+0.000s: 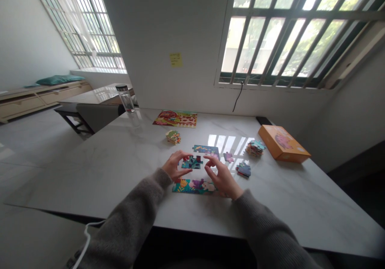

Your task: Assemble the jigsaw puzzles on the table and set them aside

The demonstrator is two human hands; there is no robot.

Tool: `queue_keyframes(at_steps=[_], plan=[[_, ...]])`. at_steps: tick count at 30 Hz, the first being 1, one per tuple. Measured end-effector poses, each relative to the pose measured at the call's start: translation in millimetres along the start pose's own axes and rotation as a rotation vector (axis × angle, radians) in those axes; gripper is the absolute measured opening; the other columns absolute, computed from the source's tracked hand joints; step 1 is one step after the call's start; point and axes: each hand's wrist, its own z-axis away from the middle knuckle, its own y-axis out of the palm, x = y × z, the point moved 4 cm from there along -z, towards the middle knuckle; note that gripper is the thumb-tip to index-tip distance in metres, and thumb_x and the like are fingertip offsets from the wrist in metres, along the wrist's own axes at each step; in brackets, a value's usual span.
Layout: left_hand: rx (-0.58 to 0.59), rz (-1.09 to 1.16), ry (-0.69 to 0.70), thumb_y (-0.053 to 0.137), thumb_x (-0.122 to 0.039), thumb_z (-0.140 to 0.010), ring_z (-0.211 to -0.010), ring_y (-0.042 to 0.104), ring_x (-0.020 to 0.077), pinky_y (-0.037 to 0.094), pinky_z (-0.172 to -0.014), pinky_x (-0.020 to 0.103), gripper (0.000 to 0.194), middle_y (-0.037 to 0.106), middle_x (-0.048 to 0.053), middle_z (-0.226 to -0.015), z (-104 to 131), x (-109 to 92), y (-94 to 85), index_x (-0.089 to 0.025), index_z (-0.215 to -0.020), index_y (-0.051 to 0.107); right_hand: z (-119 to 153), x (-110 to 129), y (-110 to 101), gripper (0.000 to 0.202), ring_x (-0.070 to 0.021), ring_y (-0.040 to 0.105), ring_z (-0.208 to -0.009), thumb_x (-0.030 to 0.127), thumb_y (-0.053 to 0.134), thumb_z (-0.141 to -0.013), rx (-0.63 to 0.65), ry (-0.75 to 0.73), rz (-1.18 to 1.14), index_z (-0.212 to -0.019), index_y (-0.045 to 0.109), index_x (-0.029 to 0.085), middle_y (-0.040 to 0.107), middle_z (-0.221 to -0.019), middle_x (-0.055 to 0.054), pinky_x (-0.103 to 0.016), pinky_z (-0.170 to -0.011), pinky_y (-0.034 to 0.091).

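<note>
Marble table [129,188]: orange box [281,143], bottle [126,99]; left hand [175,166] pinching puzzle piece [192,162].

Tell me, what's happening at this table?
Someone is handling a jigsaw puzzle. Their left hand grips some teal puzzle work, while their right hand hovers open beside it. A partly hidden strip lies nearer the person, and another assembled section lies beyond the hands. Stacked pieces sit beside an orange box on the right.
</note>
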Motion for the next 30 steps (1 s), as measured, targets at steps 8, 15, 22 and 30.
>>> queue_keyframes(at_steps=[8,15,22,30], plan=[[0.133,0.076,0.04,0.072,-0.039,-0.085,-0.094,0.061,0.0212,0.051,-0.089,0.036,0.049,0.062,0.007,-0.105,0.0,-13.4,15.8,-0.025,-0.13,0.06,-2.9,-13.1,10.6,0.039,-0.0153,0.057,-0.074,0.04,0.059,-0.093,0.037,0.107,-0.356,-0.128,0.054,0.022,0.057,-0.08,0.001,-0.031,-0.07,0.05],[-0.03,0.025,0.009,0.06,-0.028,-0.092,-0.087,0.061,0.0197,0.05,-0.083,0.035,0.025,0.064,0.004,-0.092,-2.9,-13.5,6.7,-0.021,-0.117,0.061,1.1,-16.5,21.5,0.043,-0.0154,0.062,-0.068,0.044,0.063,-0.09,0.131,0.229,-0.499,-0.125,0.051,0.021,0.06,-0.073,0.003,-0.031,-0.064,0.052],[0.031,0.015,0.032,0.066,-0.029,-0.086,-0.087,0.061,0.0203,0.049,-0.084,0.036,0.037,0.062,0.005,-0.095,-2.0,-18.8,8.6,-0.021,-0.122,0.059,3.3,-20.5,25.5,0.037,-0.0162,0.067,-0.066,0.049,0.065,-0.089,0.105,0.34,-0.668,-0.106,0.045,0.024,0.07,-0.077,0.001,-0.03,-0.06,0.053],[0.073,-0.026,0.061,0.071,-0.036,-0.087,-0.087,0.062,0.0197,0.051,-0.084,0.034,0.045,0.062,0.005,-0.099,0.7,-6.5,15.3,-0.023,-0.129,0.059,4.1,-22.6,25.7,0.035,-0.0166,0.066,-0.067,0.051,0.063,-0.09,0.113,0.359,-0.613,-0.104,0.047,0.023,0.069,-0.078,0.0,-0.029,-0.059,0.053]])
